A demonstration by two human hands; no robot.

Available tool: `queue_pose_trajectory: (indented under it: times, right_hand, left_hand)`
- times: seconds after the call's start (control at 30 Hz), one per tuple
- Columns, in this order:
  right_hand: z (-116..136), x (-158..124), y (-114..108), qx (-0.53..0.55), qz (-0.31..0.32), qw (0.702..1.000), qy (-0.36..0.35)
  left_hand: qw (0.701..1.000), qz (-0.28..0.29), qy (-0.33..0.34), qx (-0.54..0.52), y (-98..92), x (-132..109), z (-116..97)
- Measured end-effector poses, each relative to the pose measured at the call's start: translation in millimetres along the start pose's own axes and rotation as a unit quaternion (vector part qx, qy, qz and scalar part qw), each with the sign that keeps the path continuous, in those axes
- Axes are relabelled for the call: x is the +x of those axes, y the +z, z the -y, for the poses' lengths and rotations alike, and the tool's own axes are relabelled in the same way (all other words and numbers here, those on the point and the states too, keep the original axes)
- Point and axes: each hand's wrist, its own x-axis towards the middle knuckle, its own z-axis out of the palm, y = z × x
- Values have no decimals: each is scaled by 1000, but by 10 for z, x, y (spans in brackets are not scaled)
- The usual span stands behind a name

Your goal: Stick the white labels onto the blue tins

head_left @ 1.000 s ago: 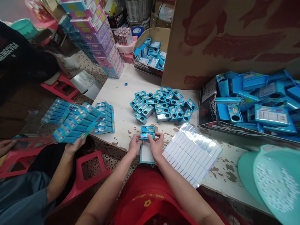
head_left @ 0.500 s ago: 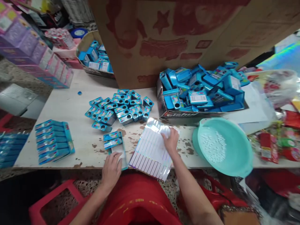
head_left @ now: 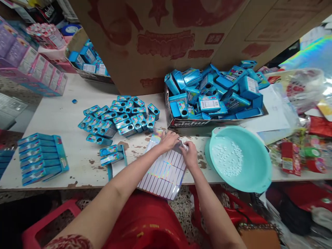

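A sheet of clear, shiny sticker strips (head_left: 162, 173) lies tilted on the table in front of me. My left hand (head_left: 169, 140) reaches across to the sheet's far edge, its fingers closed near the upper right corner. Close beside it, my right hand (head_left: 190, 154) pinches that same corner, which looks lifted and creased; whether a single strip has come loose is too small to tell. Left of the sheet, partly behind my left forearm, is a display tray (head_left: 110, 171) with two blue candy boxes (head_left: 112, 154) in its far end.
Several blue boxes with round holes (head_left: 123, 119) stand in a cluster. A filled display (head_left: 43, 159) sits at left. Behind are a carton of blue boxes (head_left: 192, 122) and a large cardboard box (head_left: 160, 72). A turquoise basin (head_left: 255, 155) of small white pieces stands at right.
My left hand has left the display tray and moved right to the sticker sheet's far edge. My right hand now pinches the sheet's corner. The view has shifted slightly to the right.
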Motion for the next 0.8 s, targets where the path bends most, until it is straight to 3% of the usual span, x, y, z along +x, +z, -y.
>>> queue_pose_trajectory:
  times: [0.1,0.23,0.53,0.8]
  right_hand:
    - [27,-28,-86,-83,-61,995,-18]
    - [83,-58,-122,-162,-73,983,-52]
    - [52,-133,-103,-127,-71,988,-45]
    - [32,-96,-169,-143,-65,986,-51]
  left_hand:
    - [998,59,9,-14,-40,114,-11]
    - [998,38,10,-40,-13,84,-14]
    - [998,2,4,-58,150,97,-36]
    - [1000,25,17,-5,156,72,-146]
